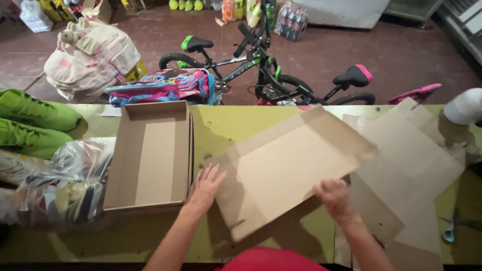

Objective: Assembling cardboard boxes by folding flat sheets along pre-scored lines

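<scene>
A flat brown cardboard box blank [286, 165] lies on the yellow-green table [221, 125], partly lifted at its far edge. My left hand [206, 184] rests flat with spread fingers on the blank's left flap. At the near right edge of the blank, my right hand [334, 196] has its fingers curled over the cardboard. An assembled open cardboard box [150, 155] sits empty just left of my left hand.
More flat cardboard sheets [411, 165] lie at the right, with scissors [452, 228] near the right edge. Green shoes [35, 123] and a clear plastic bag [65, 185] of shoes sit at left. Bicycles [261, 70], a backpack [165, 85] and bags stand beyond the table.
</scene>
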